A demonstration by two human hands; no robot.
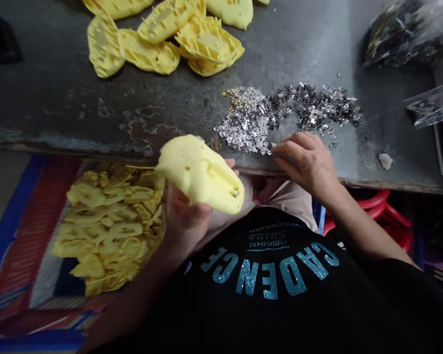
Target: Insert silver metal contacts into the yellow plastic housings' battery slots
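My left hand (186, 221) grips a pale yellow moulded plastic shell (201, 174), holding it up over the table's near edge with its slotted end towards me. My right hand (306, 164) rests at that edge, its fingertips curled against a scattered pile of small silver metal pieces (280, 115). Whether those fingertips pinch anything is hidden. More yellow moulded shells (166, 49), spiked along their rims, lie at the far side of the worn grey metal table (59, 98).
A heap of yellow moulded pieces (107, 231) sits below the table edge on the left, over a striped red and blue woven sheet (18, 255). Plastic bags of dark and silver pieces (402, 39) lie at the top right. A red plastic stool (380, 209) stands under the right side.
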